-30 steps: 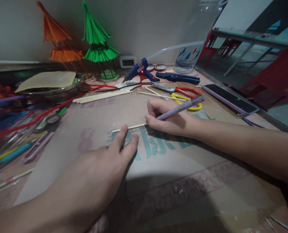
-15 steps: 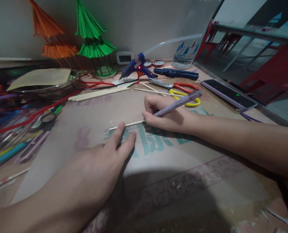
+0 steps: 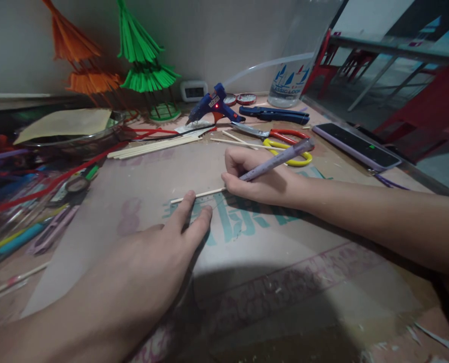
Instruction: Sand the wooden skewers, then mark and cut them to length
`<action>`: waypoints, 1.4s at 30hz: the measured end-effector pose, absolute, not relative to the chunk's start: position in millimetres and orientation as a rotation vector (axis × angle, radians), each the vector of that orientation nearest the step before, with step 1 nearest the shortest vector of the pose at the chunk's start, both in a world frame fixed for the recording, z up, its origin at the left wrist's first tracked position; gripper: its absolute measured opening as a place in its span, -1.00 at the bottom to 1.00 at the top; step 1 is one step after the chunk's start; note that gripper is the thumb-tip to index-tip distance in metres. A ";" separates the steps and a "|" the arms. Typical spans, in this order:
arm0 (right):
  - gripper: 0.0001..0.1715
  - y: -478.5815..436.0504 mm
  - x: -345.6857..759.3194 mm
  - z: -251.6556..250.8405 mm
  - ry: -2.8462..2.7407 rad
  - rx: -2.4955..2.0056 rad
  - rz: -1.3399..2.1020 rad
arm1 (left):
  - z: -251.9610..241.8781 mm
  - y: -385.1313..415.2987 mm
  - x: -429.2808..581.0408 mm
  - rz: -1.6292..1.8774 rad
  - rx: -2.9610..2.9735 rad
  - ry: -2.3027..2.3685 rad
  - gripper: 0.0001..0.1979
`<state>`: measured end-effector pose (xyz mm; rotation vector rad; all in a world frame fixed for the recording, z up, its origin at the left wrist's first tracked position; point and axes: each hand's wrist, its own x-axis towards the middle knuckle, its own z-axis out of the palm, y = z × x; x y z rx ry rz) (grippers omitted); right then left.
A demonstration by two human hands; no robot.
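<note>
A thin pale wooden stick (image 3: 209,192) lies across a translucent sheet (image 3: 95,232) with green and purple printed marks. My left hand (image 3: 159,252) lies low over the sheet, its index fingertip pressing on the stick near the left end and its thumb apart from it. My right hand (image 3: 256,176) is closed around a purple pen (image 3: 279,160) that slants up to the right. The pen's tip is hidden behind my fingers, at the stick's right end. Whether the tip touches the stick I cannot tell.
Behind the sheet lie several loose sticks (image 3: 154,146), a blue glue gun (image 3: 212,105), red-and-yellow-handled scissors (image 3: 290,135) and dark pliers (image 3: 273,114). A phone (image 3: 356,146) is at right. Cutters and pipe cleaners clutter the left. Orange (image 3: 76,45) and green (image 3: 141,40) pipe-cleaner towers stand behind.
Both hands, the stick and the pen hold almost the same place. Only a very slight shift of the view shows.
</note>
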<state>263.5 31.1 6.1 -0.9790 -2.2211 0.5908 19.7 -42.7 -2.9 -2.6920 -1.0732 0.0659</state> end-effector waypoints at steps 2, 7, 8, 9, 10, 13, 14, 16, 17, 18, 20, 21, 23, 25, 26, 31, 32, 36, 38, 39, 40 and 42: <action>-0.72 31.2 263.7 5.7 -2.215 -0.972 0.590 | -2.4 -42.4 18.8 0.054 -2.703 -1.090 -0.22; -0.72 30.8 263.4 6.2 -2.209 -1.005 0.597 | -2.5 -42.5 18.0 0.033 -2.721 -1.145 -0.21; -0.72 30.6 263.4 6.5 -2.207 -1.013 0.598 | -2.7 -42.7 17.9 0.024 -2.718 -1.150 -0.21; -0.73 30.3 263.4 6.8 -2.204 -1.018 0.599 | -3.1 -43.0 17.8 0.015 -2.722 -1.149 -0.21; -0.73 30.1 263.4 7.0 -2.202 -1.020 0.599 | -3.4 -43.1 17.6 0.002 -2.731 -1.139 -0.21; -0.74 30.0 263.6 7.4 -2.201 -1.009 0.595 | -4.2 -42.9 16.8 -0.040 -2.742 -1.111 -0.22; -0.74 30.1 263.7 7.3 -2.201 -1.008 0.593 | -4.3 -42.6 16.7 -0.040 -2.742 -1.104 -0.23; -0.74 30.4 263.9 7.0 -2.200 -1.000 0.586 | -4.0 -41.9 16.9 -0.025 -2.735 -1.095 -0.23; -0.74 30.6 264.0 6.8 -2.200 -0.999 0.585 | -3.6 -41.5 17.2 -0.011 -2.734 -1.093 -0.23; -0.74 30.8 264.0 6.7 -2.199 -1.000 0.584 | -3.1 -41.2 17.6 0.000 -2.734 -1.090 -0.23; -0.74 30.8 264.0 6.6 -2.198 -1.009 0.586 | -2.0 -40.7 18.4 0.013 -2.730 -1.102 -0.22; -0.74 30.8 263.9 6.7 -2.197 -1.012 0.589 | -1.5 -40.6 18.7 0.020 -2.728 -1.119 -0.21; -0.73 30.7 263.7 6.9 -2.192 -1.006 0.598 | -0.7 -40.6 19.1 0.030 -2.734 -1.146 -0.22; -0.73 30.8 263.5 7.1 -2.189 -1.009 0.617 | -0.2 -41.0 19.1 0.055 -2.750 -1.168 -0.23; -0.73 30.9 263.5 7.1 -2.188 -1.016 0.625 | 0.0 -41.3 19.1 0.067 -2.757 -1.177 -0.23; -0.73 31.0 263.3 7.1 -2.185 -1.033 0.620 | 0.8 -42.2 20.3 0.068 -2.764 -1.197 -0.20; -0.73 30.8 263.3 7.1 -2.186 -1.036 0.617 | 0.9 -42.0 20.9 0.072 -2.763 -1.189 -0.20; -0.73 30.7 262.6 7.4 -2.184 -1.068 0.626 | 0.5 -42.4 22.6 0.084 -2.761 -1.133 -0.21; -0.73 31.7 262.5 7.8 -2.159 -1.096 0.654 | 0.0 -43.1 22.1 0.066 -2.758 -1.111 -0.22; -0.73 32.5 262.6 8.2 -2.140 -1.116 0.673 | 0.0 -42.8 21.3 0.047 -2.756 -1.103 -0.22; -0.72 33.3 262.8 8.7 -2.118 -1.138 0.692 | 0.3 -41.5 20.1 0.027 -2.759 -1.097 -0.23; -0.72 34.8 263.5 9.8 -2.078 -1.187 0.721 | 1.9 -34.3 16.3 -0.036 -2.793 -1.081 -0.28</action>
